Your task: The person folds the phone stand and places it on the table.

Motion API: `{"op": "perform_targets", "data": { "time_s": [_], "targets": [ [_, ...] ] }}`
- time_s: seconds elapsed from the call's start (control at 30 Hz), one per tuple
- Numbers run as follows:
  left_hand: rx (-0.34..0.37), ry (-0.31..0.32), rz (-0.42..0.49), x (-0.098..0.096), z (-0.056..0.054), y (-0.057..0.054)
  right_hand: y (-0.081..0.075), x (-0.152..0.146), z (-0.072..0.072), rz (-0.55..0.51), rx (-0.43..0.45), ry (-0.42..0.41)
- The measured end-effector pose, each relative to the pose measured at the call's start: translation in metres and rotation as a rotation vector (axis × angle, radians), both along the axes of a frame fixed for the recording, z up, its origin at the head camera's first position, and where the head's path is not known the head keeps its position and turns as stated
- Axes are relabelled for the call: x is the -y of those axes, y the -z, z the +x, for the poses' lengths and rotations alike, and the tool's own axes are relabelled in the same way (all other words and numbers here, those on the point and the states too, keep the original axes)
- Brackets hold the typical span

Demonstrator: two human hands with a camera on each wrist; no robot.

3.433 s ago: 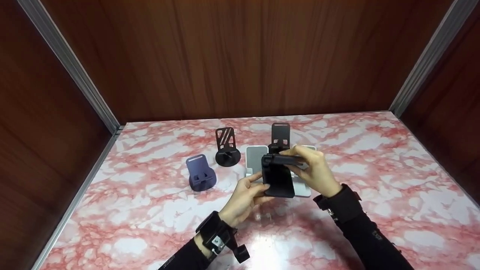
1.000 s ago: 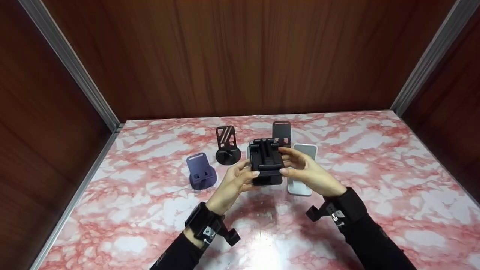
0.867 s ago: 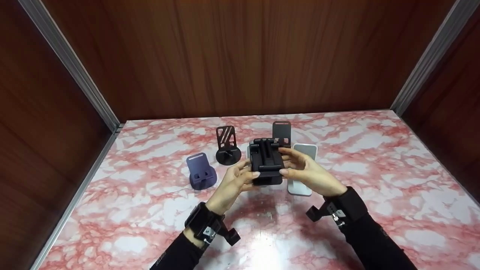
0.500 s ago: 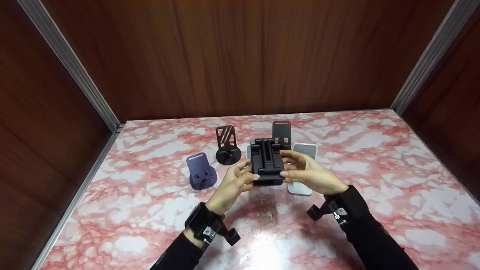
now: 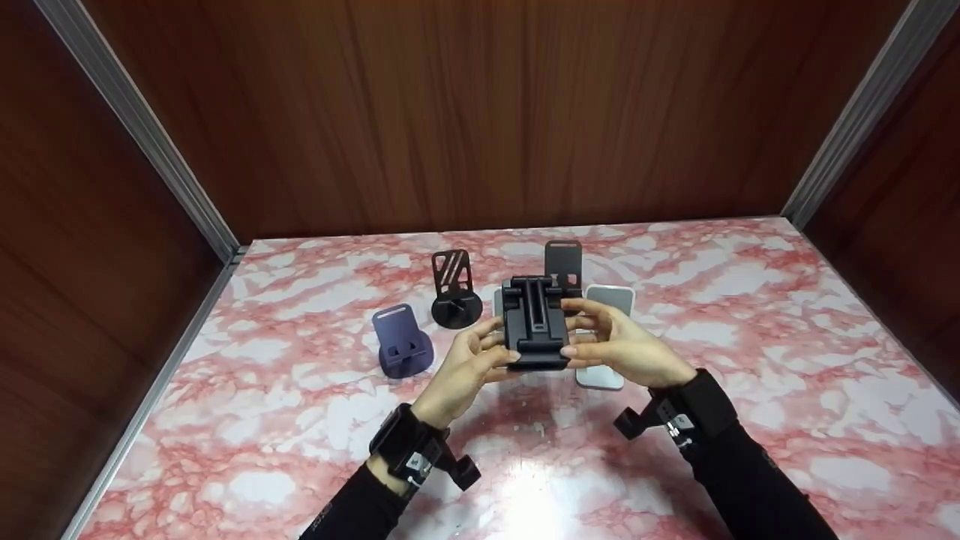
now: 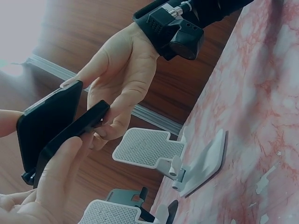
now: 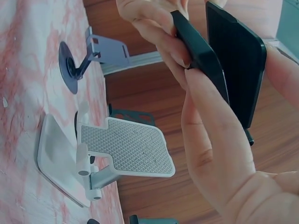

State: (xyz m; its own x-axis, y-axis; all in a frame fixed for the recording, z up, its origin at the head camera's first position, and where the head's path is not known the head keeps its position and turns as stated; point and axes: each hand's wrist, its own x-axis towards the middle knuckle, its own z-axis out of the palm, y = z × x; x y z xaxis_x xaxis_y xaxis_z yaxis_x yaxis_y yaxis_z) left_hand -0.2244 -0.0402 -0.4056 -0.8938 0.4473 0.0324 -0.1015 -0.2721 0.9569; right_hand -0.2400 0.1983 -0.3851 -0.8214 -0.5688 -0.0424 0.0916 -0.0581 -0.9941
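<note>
You are working in a panelled, lab-style booth [image 5: 90, 225]: wood-grain panels [image 5: 480, 112] stand behind and to both sides of the marbled tabletop [image 5: 300, 427]. Observe the metal profiles [image 5: 859, 105] at the tabletop's two rear corners, and the wrist-mounted cameras [image 5: 628, 424] you wear above the tabletop.

No legible text, brand, number or sign was found in any of the three views. A small pale marking [image 5: 321, 517] was noted on the black left sleeve [image 5: 356, 499]; it may be lettering, but it is too small and blurred to be read. A similar faint marking [image 5: 772, 460] was observed on the right sleeve [image 5: 750, 491], likewise unreadable. A small light patch [image 5: 418, 463] was seen on the left wrist mount [image 5: 397, 435]; no characters could be resolved on it.
</note>
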Motion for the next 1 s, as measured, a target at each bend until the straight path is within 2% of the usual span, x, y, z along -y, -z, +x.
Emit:
{"op": "perform_targets", "data": {
  "time_s": [0.53, 1.0],
  "targets": [
    [-0.005, 0.001, 0.049, -0.0019, -0.0004, 0.0014, 0.0036, 0.0006, -0.0021, 0.023, -0.023, 0.024],
    [-0.008, 0.011, 0.056, -0.0039, -0.0005, 0.0017, 0.0042, 0.0004, -0.0014, -0.013, 0.002, -0.011]
  ]
}}
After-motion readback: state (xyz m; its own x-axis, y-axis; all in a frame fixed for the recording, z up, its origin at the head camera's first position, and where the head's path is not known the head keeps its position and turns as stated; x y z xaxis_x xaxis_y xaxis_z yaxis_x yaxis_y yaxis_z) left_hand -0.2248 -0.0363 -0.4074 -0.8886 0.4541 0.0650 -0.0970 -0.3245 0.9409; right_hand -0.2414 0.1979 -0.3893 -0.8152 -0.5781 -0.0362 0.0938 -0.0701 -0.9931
